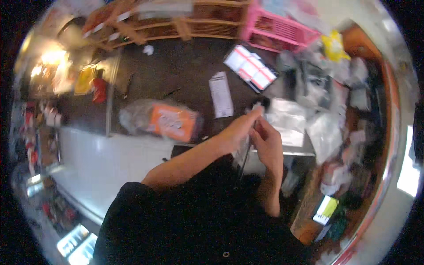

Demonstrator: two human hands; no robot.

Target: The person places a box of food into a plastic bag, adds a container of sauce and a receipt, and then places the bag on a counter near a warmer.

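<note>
My left hand (250, 118) and my right hand (267, 138) meet above the near edge of a dark table. My right fingers pinch a thin piece of clear plastic (244, 150) with a dark edge, possibly a bag, which hangs down towards my body. The left fingers close at the upper end of the same piece; blur hides their exact hold. Just beyond them is a small black object (264, 102), too blurred to name. Silvery clear plastic packaging (286, 121) lies right of my hands. To their left is a printed paper slip (221, 96).
An orange packet in clear plastic (174, 122) lies left on the dark tabletop (172, 66). Farther back are a red-and-white box (250, 68), a pink plastic basket (281, 29) and a wooden rack (182, 28). Plastic bags (314, 82) crowd the right side.
</note>
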